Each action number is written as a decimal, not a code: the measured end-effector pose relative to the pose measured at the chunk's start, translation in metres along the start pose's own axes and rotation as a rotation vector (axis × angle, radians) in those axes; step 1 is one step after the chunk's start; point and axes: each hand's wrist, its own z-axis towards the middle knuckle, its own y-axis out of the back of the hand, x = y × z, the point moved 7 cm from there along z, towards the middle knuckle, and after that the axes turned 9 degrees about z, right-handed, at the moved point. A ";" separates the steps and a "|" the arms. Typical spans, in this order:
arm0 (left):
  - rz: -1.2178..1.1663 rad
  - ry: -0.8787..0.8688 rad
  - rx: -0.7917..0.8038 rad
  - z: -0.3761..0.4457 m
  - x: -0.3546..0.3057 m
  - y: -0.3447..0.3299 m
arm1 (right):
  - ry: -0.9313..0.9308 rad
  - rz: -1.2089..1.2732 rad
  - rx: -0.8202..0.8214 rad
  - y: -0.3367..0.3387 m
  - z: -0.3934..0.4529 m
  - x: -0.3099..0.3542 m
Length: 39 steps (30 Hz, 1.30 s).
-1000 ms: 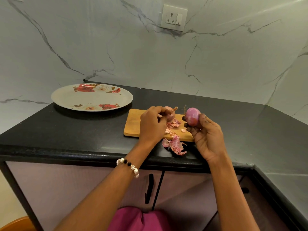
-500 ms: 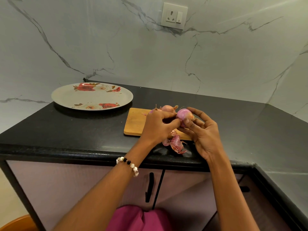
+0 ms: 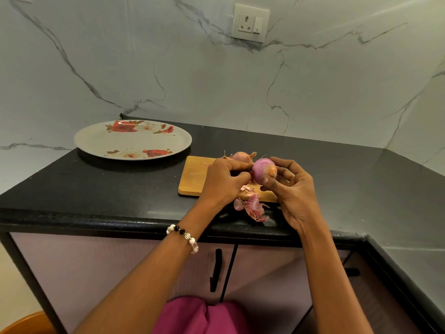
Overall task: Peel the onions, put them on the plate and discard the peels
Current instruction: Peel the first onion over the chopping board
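A small purple onion (image 3: 263, 170), mostly bare of skin, is held above the wooden cutting board (image 3: 195, 176). My right hand (image 3: 292, 189) grips it from below and the right. My left hand (image 3: 224, 180) pinches at its left side with thumb and fingertips. Behind my hands an unpeeled onion (image 3: 242, 156) lies on the board's far edge. Loose pink peels (image 3: 252, 206) are heaped at the board's near edge and on the counter. The flowered plate (image 3: 132, 139) sits to the left with nothing on it.
The black counter (image 3: 108, 186) ends in a rounded front edge just under my wrists and turns a corner at the right. A marble wall with a socket (image 3: 250, 22) stands behind. An orange container (image 3: 24, 324) shows at the lower left, on the floor.
My hands came together: a second ago they were apart, the right holding the onion alone. Now the left hand's fingers are on the onion, which has turned in the right hand.
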 end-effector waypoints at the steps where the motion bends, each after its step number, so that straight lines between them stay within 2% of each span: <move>1: -0.009 0.004 0.003 0.000 0.000 0.000 | -0.003 0.008 -0.003 0.000 0.000 0.000; 8: -0.141 0.039 -0.020 -0.001 0.001 0.001 | -0.056 0.124 -0.023 -0.004 -0.003 0.001; 25: -0.151 0.061 0.031 -0.003 0.004 -0.003 | -0.014 -0.043 -0.004 0.001 0.001 -0.003; 31: -0.229 0.084 0.061 -0.005 0.001 -0.003 | -0.009 -0.015 -0.002 0.000 0.000 -0.001; 39: -0.128 0.053 0.022 -0.004 0.001 0.000 | -0.014 -0.047 -0.015 0.001 0.000 -0.003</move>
